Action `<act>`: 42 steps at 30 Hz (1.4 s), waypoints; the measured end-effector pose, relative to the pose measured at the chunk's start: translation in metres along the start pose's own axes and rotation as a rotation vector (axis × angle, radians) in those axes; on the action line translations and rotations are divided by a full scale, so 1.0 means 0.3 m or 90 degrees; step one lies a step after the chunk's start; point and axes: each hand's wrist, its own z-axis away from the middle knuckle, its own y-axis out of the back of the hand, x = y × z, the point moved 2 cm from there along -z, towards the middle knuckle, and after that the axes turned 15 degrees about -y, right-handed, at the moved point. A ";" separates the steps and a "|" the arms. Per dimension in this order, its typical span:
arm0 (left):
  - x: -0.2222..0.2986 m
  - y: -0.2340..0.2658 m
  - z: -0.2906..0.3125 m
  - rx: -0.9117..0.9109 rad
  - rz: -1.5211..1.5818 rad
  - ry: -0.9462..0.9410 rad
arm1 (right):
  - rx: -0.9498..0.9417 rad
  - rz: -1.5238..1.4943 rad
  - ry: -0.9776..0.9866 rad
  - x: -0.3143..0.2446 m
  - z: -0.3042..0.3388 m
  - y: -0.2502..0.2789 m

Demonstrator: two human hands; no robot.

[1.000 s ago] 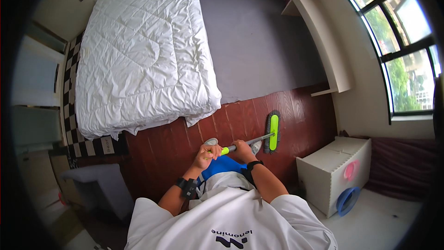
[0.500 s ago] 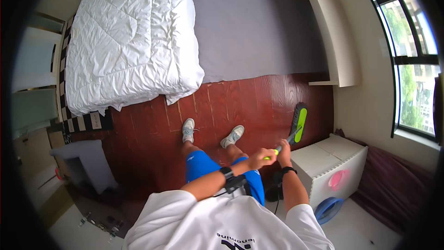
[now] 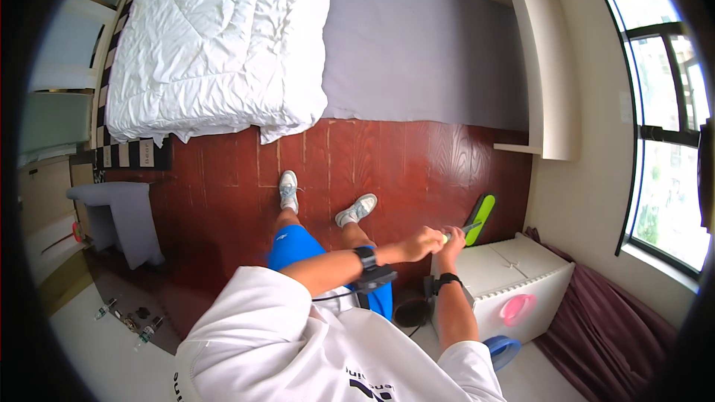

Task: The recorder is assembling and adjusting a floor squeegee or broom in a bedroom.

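One mop (image 3: 482,214) rests green-headed on the red floor (image 3: 417,171), left hand (image 3: 421,244) and right hand (image 3: 451,241) both closed round its handle (image 3: 471,228) — the white cabinet (image 3: 495,272) blocks its near side, purple curtain (image 3: 607,339) adjoining, duvet (image 3: 223,52) well apart.

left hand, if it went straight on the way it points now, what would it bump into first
Most likely the right hand, just ahead of the left hand along the mop handle. The exact gap and depth between them are hard to judge here.
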 end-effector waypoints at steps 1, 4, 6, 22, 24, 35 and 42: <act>0.066 0.066 0.014 -0.015 0.009 0.003 | -0.007 -0.027 0.053 -0.089 0.019 -0.014; 0.316 0.273 0.101 -0.038 -0.018 0.044 | -0.121 -0.138 0.192 -0.420 0.103 -0.049; 0.570 0.378 0.162 -0.038 -0.122 -0.011 | -0.268 -0.194 0.172 -0.580 0.184 -0.129; 1.343 0.820 0.932 0.240 -0.171 -0.055 | -0.584 -0.025 0.494 -1.526 0.818 -0.416; 1.361 0.847 0.914 0.174 -0.168 -0.067 | -0.551 -0.042 0.445 -1.543 0.828 -0.396; 1.373 0.642 0.648 -0.131 -0.057 -0.046 | -0.418 -0.329 0.278 -1.420 0.891 -0.173; 1.341 0.470 0.629 -0.180 -0.082 -0.029 | -0.357 -0.357 0.297 -1.283 0.900 -0.108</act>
